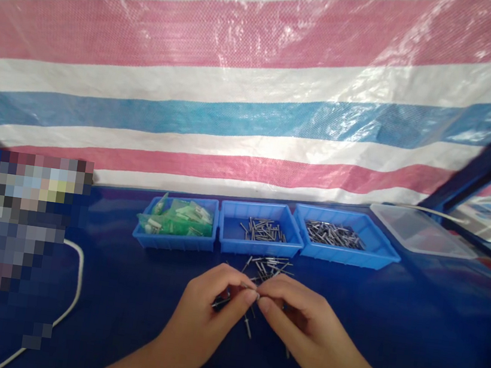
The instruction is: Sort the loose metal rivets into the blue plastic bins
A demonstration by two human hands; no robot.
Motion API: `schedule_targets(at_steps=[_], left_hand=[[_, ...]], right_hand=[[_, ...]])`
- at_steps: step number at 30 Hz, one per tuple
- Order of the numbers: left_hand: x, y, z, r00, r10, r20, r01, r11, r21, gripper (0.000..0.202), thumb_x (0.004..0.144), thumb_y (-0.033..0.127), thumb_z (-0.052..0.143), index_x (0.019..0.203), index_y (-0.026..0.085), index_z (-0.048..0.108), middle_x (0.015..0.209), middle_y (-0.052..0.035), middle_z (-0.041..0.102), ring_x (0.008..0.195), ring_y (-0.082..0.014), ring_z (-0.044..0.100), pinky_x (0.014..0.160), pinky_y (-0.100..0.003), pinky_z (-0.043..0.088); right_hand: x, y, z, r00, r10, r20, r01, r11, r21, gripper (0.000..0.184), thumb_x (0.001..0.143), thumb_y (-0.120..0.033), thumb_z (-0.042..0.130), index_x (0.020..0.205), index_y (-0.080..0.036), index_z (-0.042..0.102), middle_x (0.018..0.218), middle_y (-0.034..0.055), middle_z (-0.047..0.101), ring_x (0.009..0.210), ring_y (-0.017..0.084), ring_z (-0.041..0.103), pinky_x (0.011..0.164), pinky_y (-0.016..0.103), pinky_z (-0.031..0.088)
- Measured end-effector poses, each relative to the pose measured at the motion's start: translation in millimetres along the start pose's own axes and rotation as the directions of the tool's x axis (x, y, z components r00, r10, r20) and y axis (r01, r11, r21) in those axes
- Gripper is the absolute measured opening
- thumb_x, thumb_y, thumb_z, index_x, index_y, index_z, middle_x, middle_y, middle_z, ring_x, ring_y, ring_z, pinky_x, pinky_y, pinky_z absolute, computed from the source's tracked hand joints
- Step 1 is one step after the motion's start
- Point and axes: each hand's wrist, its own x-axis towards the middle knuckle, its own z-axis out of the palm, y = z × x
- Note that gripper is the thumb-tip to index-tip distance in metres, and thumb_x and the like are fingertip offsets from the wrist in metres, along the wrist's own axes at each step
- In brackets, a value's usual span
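My left hand (211,306) and my right hand (295,317) meet fingertip to fingertip over the blue table (412,326). Both are closed in a pinch on a small metal pin (250,288) held between them. My left hand also grips a dark thin piece (221,303) that sticks out under its fingers. A loose heap of metal pins (268,267) lies just beyond my hands, and one pin (247,326) lies below them.
Three blue trays stand in a row at the back: the left tray (143,237) with green plastic bags, the middle tray (229,242) with some pins, the right tray (381,256) with many pins. A clear plastic lid (420,231) sits at right. A white cable (73,288) curves at left.
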Motion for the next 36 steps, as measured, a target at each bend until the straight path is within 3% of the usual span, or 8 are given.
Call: schedule_targets(at_steps=[12,22,28,30,33,36], left_hand=[[1,-3,1.4,1.0,0.01,0.018,-0.01,1.0,0.006,0.012,0.089,0.024,0.056,0.089,0.02,0.066,0.081,-0.0009,0.066,0.073,-0.0127,0.06,0.066,-0.022,0.046],[4,-9,1.6,1.0,0.009,0.029,-0.008,1.0,-0.021,0.012,0.088,0.022,0.056,0.093,0.019,0.066,0.082,-0.0013,0.065,0.072,-0.0118,0.06,0.065,-0.021,0.047],[2,-7,2.7,0.998,0.054,0.037,-0.056,0.997,0.054,0.012,0.09,0.024,0.054,0.089,0.019,0.065,0.081,-0.0022,0.066,0.073,-0.013,0.061,0.067,-0.023,0.048],[2,-8,1.6,0.992,0.115,0.045,-0.12,0.983,0.138,0.012,0.09,0.024,0.053,0.093,0.019,0.064,0.086,-0.0036,0.066,0.08,-0.0148,0.061,0.074,-0.025,0.049],[3,-12,-4.2,0.977,0.208,0.054,-0.214,0.912,0.349,0.026,0.089,0.026,0.055,0.113,0.02,0.058,0.105,-0.0076,0.064,0.101,-0.0208,0.057,0.089,-0.035,0.047],[7,-17,-12.0,0.97,0.223,0.097,-0.24,0.816,0.526,0.042,0.085,0.034,0.059,0.125,0.021,0.053,0.122,-0.0108,0.057,0.117,-0.0279,0.048,0.099,-0.046,0.04]], right_hand=[[2,6,0,1.0,-0.014,-0.001,0.014,0.999,-0.05,0.015,0.09,-0.025,0.05,0.079,-0.018,0.057,0.074,0.0002,0.05,0.065,0.012,0.047,0.055,0.023,0.038],[4,11,-1,0.996,-0.015,-0.091,0.011,0.999,-0.046,0.01,0.086,-0.023,0.055,0.078,-0.019,0.056,0.073,-0.0003,0.049,0.063,0.011,0.047,0.054,0.023,0.04],[0,6,-5,0.984,-0.146,-0.105,0.134,0.985,-0.108,0.011,0.09,-0.027,0.052,0.083,-0.02,0.057,0.077,0.0021,0.054,0.064,0.012,0.051,0.054,0.024,0.042],[1,2,-12,0.96,-0.265,-0.086,0.244,0.949,-0.2,0.011,0.091,-0.025,0.05,0.084,-0.02,0.057,0.078,0.0031,0.057,0.067,0.013,0.053,0.058,0.025,0.045],[6,-2,-33,0.872,-0.472,-0.126,0.389,0.827,-0.406,0.009,0.09,-0.018,0.05,0.089,-0.02,0.059,0.083,0.0049,0.062,0.078,0.017,0.059,0.071,0.03,0.048],[15,0,-66,0.772,-0.564,-0.293,0.279,0.715,-0.641,0.008,0.088,-0.02,0.053,0.089,-0.02,0.061,0.087,0.0063,0.065,0.085,0.02,0.06,0.079,0.034,0.047]])
